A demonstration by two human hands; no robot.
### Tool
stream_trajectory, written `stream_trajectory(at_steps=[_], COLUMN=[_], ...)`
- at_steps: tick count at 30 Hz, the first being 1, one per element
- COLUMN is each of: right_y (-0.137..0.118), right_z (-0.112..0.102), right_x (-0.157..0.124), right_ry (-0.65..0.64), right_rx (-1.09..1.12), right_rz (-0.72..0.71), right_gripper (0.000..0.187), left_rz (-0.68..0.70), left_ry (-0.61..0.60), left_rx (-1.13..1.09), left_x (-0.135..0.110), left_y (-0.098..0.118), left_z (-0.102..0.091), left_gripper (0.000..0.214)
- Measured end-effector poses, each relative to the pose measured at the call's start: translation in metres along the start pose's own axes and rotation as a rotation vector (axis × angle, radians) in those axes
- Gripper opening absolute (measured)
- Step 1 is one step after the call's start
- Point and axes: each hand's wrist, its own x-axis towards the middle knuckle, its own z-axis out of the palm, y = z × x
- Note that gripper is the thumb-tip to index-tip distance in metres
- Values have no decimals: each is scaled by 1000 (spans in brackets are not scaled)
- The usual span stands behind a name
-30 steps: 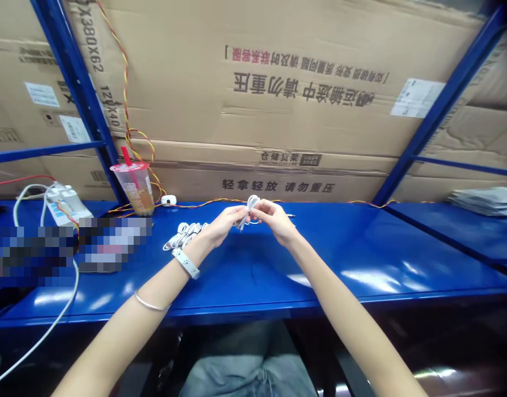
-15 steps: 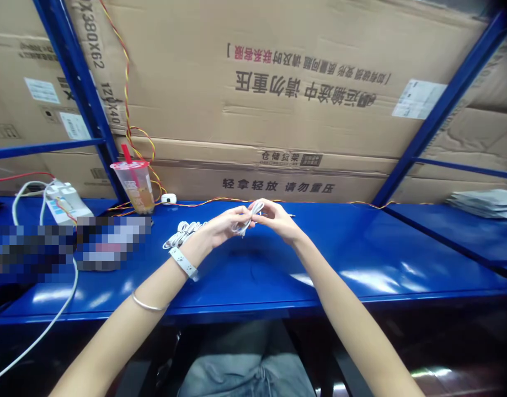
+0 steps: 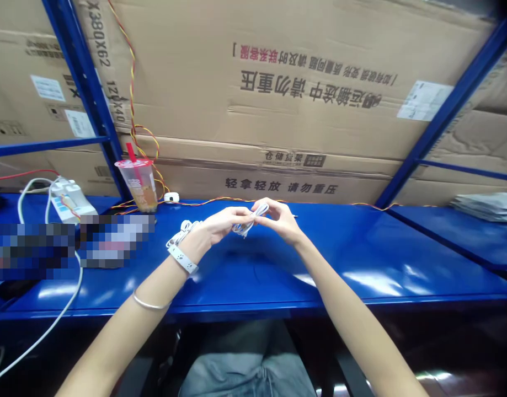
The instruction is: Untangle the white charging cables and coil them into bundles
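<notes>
Just above the blue shelf top, a small coiled white cable (image 3: 260, 210) is pinched between my two hands. My left hand (image 3: 225, 223) grips its left part, and loops hang below the fingers. On the other side my right hand (image 3: 277, 219) has thumb and fingers closed on the cable's upper loops. The fingertips of both hands nearly meet. More bundled white cable (image 3: 179, 231) lies on the shelf behind my left wrist, partly hidden by it. A thin dark tip pokes out just right of my right hand; what it belongs to is hidden.
A drink cup with a red straw (image 3: 138, 184) stands at back left beside a small white case (image 3: 171, 197). Further left are a white power strip (image 3: 73, 201) and blurred items. Red-yellow wires (image 3: 220, 199) run along the cardboard boxes (image 3: 303, 127). Flat packets (image 3: 487, 207) lie far right.
The view has shifted slightly, so the surroundings sit a little further right. Both hands keep hold of the white cable in almost the same position, with its loops a little more spread.
</notes>
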Motion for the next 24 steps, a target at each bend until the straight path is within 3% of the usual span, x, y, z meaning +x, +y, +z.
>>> stream_trajectory(at_steps=[9,16,20,24], right_y=[0,5,13,30], right_z=[-1,0,-3,-10], right_x=[-1,2,4,7], right_ry=[-51,-128,-13,132], right_rx=[118,72,14,-93], right_rz=[42,101,125,186], right_gripper=[34,42,41,34], left_rz=[-81,-36,-103,-271], left_ry=[-48,44,198,312], left_rx=[55,291,517,954], left_x=[-2,-13,-18,-14], left_y=[6,26,32,16], left_z=[3,-14,-37,-60], left_gripper=[35,33,31,25])
